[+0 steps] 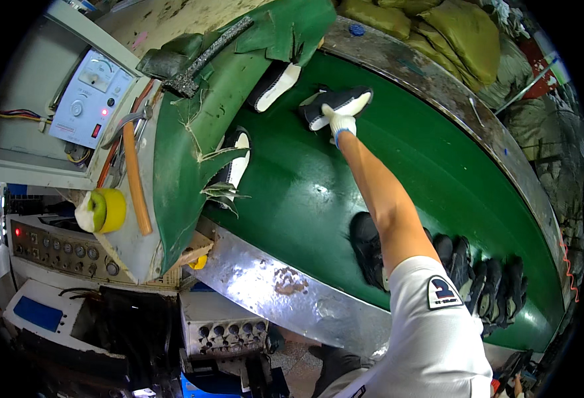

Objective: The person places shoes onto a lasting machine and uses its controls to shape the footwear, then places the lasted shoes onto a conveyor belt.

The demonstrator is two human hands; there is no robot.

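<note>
My right hand (340, 124), in a white knit glove with a blue cuff, reaches across the green conveyor belt (305, 192). Its fingers are closed on a black shoe (355, 104) with a white underside, the thumb side lying over it. Left of that shoe, a second black-and-white shoe (280, 87) rests by the green flap (192, 152). A third one (238, 162) is partly hidden under the flap's frayed edge. Near my forearm stand several black shoes (461, 262) in a row, with another dark pair (366, 249) partly behind my arm. My left hand is out of view.
A hammer (135, 176) and a yellow tape roll (109, 210) lie on the ledge at left, below a control box (85, 99) with a lit red lamp. Metal rails (305, 292) edge the belt. Olive sacks (464, 40) are piled beyond. A knobbed panel (232, 331) stands below.
</note>
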